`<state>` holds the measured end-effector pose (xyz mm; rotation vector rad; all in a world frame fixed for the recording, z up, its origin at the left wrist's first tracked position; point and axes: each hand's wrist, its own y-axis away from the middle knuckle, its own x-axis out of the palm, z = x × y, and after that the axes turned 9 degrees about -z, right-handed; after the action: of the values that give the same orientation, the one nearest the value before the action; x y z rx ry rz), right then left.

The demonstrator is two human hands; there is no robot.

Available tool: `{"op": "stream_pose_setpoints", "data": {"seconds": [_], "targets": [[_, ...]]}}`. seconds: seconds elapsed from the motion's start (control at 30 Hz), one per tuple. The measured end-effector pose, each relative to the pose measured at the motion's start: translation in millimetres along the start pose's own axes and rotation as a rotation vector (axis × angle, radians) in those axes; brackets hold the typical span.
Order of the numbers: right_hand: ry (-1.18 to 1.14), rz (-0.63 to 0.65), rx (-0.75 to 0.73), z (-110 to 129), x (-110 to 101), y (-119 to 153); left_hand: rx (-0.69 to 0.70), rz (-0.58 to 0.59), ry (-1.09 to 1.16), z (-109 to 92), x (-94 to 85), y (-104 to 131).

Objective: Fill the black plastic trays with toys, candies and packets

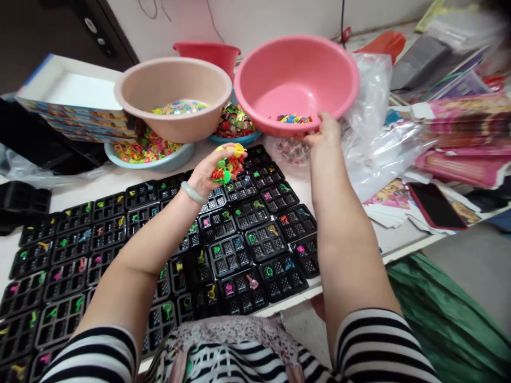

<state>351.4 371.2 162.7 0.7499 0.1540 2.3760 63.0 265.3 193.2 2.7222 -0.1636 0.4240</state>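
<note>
Pink plastic, one item: a round pink basin [279, 77], landmark for this entry; mouth facing up and toward the wearer; being round, no long axis; a small patch of coloured pieces [294, 118] at its near side.

Right hand [324, 130], one: at the near rim of the pink basin, right of its middle; fingers bent around the rim; fingertips beneath mostly hidden; no other article seen in that grip.

Left hand [205, 173], one, with a pale bracelet [194, 192] at the wrist: left of the pink basin and nearer the wearer; half-closed in a cup, holding a handful of small plastic toys [229, 166], red, yellow and green.

Position of the toys: at the fingers of the left hand, above the black trays [265, 250]; the pink basin lies up and to the right of them. Left hand nearer the trays; right hand on the basin. Direction: a loose heap, leaning along the fingers toward the basin; single pieces lie every way, so no one long axis can be given.

Trays, many: laid edge to edge, nearer the wearer than the pink basin and mostly to its left; long axis of the whole layout running left to right; pieces in some compartments.

Also listed: beige basin [138, 88], left of the pink basin; red basin [207, 50], behind and left; phone [435, 206], right and nearer the wearer.
</note>
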Motion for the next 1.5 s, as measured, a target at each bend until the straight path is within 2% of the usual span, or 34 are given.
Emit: {"op": "stream_pose_setpoints", "data": {"seconds": [0.1,0.23,0.37,0.47,0.6,0.73,0.87,0.93,1.03,1.2,1.27,1.33,1.47,1.5], "targets": [[-0.004,-0.129,0.154,9.6,2.0,13.7,-0.110,0.017,-0.001,29.5,-5.1,1.8],[0.075,-0.047,0.092,8.8,-14.6,23.8,-0.178,0.065,0.037,60.7,-1.7,6.5],[0.108,0.029,0.095,-0.5,-34.5,19.4,-0.242,0.070,0.056,78.3,2.4,12.8],[0.052,0.020,0.132,-7.2,-40.6,13.3,-0.252,0.086,0.068,84.1,3.7,16.4],[-0.021,-0.088,0.100,-14.4,-36.2,5.4,-0.239,0.088,0.078,86.6,1.4,18.2],[-0.085,-0.128,0.058,-17.6,-14.3,0.5,-0.262,0.083,0.079,87.3,-4.1,17.2],[-0.052,-0.083,-0.027,-19.0,15.0,-1.3,-0.258,0.080,0.075,88.2,-8.4,16.2],[-0.012,-0.062,-0.029,-21.1,22.9,0.2,-0.252,0.076,0.075,89.1,-9.7,15.7],[0.050,-0.043,0.023,-27.5,20.0,7.7,-0.239,0.071,0.094,90.6,-11.7,14.5],[0.160,-0.007,0.144,-37.0,-3.6,27.9,-0.255,0.065,0.122,90.3,-13.5,14.4],[0.196,0.035,0.161,-37.3,-12.7,41.0,-0.264,0.054,0.122,88.8,-13.0,15.7],[0.276,0.151,0.128,-38.2,-22.5,61.6,-0.264,0.041,0.128,87.6,-11.8,16.6],[0.567,0.595,-0.034,-51.6,-47.2,119.9,-0.267,0.050,0.115,89.4,-6.1,12.7],[0.622,0.664,-0.110,-57.1,-53.8,133.2,-0.265,0.059,0.104,90.5,-3.4,10.7]]}}
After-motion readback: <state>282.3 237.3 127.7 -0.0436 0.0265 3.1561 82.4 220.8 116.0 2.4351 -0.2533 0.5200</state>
